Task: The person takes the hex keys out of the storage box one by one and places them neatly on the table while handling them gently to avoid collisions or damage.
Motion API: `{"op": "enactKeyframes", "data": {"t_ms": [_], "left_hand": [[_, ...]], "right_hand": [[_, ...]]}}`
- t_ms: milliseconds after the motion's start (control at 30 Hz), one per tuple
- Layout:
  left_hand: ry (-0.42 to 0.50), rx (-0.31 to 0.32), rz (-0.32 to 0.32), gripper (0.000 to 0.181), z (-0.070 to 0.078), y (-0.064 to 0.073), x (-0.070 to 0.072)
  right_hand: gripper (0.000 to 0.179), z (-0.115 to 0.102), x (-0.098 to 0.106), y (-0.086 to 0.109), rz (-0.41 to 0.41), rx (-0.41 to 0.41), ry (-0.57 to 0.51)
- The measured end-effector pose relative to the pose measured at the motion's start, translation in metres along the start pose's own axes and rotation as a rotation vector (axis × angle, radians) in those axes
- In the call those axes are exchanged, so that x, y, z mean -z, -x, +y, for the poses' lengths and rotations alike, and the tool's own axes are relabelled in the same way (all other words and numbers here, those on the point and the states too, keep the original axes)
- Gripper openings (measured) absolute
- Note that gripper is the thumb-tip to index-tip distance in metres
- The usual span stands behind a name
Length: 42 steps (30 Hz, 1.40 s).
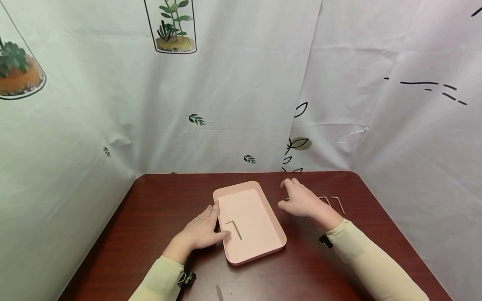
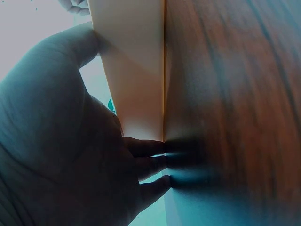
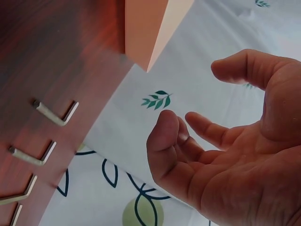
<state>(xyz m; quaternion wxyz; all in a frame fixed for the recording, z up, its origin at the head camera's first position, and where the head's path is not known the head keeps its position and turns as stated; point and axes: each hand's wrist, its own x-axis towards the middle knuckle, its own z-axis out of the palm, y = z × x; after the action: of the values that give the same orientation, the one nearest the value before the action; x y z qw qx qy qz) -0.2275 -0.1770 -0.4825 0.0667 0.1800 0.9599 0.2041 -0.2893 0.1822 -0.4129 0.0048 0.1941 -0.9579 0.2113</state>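
Observation:
A pink rectangular tray [image 1: 254, 213] lies at an angle on the table, with one brass-coloured L-shaped hex key [image 1: 237, 229] inside it near the left side. My left hand [image 1: 201, 228] rests against the tray's left wall, fingers fairly straight along the outside and the thumb reaching over the rim. To the right of the tray, my right hand [image 1: 301, 200] hovers with loosely bent fingers and nothing between them. Several more L-shaped hex keys [image 3: 56, 115] lie in a row on the tabletop beside that hand, some partly hidden by it in the head view.
The dark red-brown wooden table [image 1: 150, 251] has rounded far corners. White cloth [image 1: 233, 96] printed with plants hangs close behind and at both sides. Dark wrist straps [image 1: 186, 279] sit at both sleeves.

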Motion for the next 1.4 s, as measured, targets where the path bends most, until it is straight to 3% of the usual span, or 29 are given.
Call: {"op": "enactKeyframes", "data": {"t_ms": [533, 1133, 1400], "left_hand": [[-0.001, -0.001, 0.0, 0.118, 0.002, 0.001, 0.001], [0.001, 0.008, -0.002, 0.118, 0.002, 0.002, 0.001], [0.007, 0.009, 0.004, 0.118, 0.001, 0.001, 0.0]], "right_hand": [[0.052, -0.021, -0.013, -0.003, -0.045, 0.035, -0.013], [0.054, -0.044, -0.027, -0.008, -0.071, 0.106, -0.001], [0.058, -0.051, -0.033, -0.01, -0.104, 0.102, -0.006]]}}
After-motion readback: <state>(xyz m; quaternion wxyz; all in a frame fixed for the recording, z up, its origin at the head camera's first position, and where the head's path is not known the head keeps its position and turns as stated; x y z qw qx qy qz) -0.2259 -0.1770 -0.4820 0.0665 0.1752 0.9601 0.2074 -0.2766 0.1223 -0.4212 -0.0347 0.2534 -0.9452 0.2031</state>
